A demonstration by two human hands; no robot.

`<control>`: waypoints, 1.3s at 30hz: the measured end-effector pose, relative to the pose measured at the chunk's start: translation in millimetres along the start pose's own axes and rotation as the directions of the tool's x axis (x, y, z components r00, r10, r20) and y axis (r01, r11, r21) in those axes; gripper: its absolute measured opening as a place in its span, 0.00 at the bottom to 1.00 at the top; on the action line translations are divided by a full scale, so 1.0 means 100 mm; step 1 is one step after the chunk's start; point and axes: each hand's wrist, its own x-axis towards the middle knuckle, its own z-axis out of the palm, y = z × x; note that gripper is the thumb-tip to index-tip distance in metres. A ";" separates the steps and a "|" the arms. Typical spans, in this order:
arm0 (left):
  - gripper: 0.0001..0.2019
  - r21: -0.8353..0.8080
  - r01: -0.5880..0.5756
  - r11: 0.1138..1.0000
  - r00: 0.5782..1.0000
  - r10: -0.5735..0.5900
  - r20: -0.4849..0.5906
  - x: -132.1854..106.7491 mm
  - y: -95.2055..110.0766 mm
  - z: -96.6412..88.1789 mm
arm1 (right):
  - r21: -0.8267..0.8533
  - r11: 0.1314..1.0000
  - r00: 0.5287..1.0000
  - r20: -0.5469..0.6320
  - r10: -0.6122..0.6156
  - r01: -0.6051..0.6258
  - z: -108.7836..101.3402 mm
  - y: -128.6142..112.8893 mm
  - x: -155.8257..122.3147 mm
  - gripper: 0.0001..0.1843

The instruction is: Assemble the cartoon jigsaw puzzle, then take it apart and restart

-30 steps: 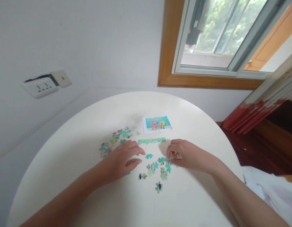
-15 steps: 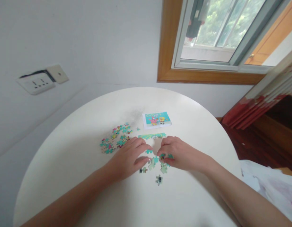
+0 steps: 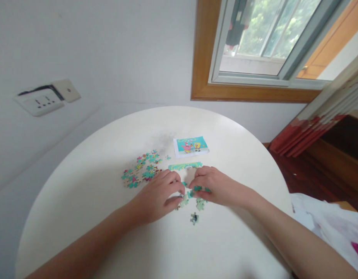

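My left hand (image 3: 163, 192) is closed, thumb and forefinger pinched over a small puzzle piece (image 3: 181, 196) that is mostly covered. Close by on the right, my right hand (image 3: 212, 184) pinches a teal puzzle piece (image 3: 191, 193) between thumb and fingers. Several loose pieces lie under and around both hands, among them a pale green puzzle piece (image 3: 200, 204). Nearer to me a grey and black puzzle piece (image 3: 194, 218) lies on its own. Just beyond the hands is a joined strip of puzzle (image 3: 184, 166), teal and yellow-green.
The round white table (image 3: 80, 209) stands against the wall. A heap of loose puzzle pieces (image 3: 134, 179) lies left of my hands. Behind the strip is a printed reference picture (image 3: 191, 146) with cartoon figures. White plastic bags (image 3: 321, 224) sit beyond the table's right edge.
My right hand has moved slightly left and its fingertips have closed over a teal piece. My left fingertips have drawn nearer to the thumb. The view has shifted a little.
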 end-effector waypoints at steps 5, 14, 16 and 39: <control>0.06 -0.017 0.000 1.000 1.000 -0.001 -0.006 -0.01 -0.01 0.00 | 0.086 0.996 0.997 0.080 0.017 -0.023 -0.23 0.06 -0.14 0.10; 0.07 -0.023 -0.017 1.000 1.000 0.016 -0.026 0.00 -0.02 0.01 | -0.163 0.984 0.984 0.143 0.102 -0.078 -0.11 0.02 -0.16 0.06; 0.07 -0.022 -0.017 1.000 1.000 0.016 -0.023 0.00 -0.03 0.01 | -0.154 0.985 0.983 0.153 0.099 -0.075 -0.09 0.02 -0.15 0.08; 0.08 -0.032 -0.037 0.999 0.999 0.037 -0.022 -0.01 -0.01 -0.02 | 0.513 0.803 0.937 0.007 0.348 -0.302 -0.18 0.38 -0.10 0.04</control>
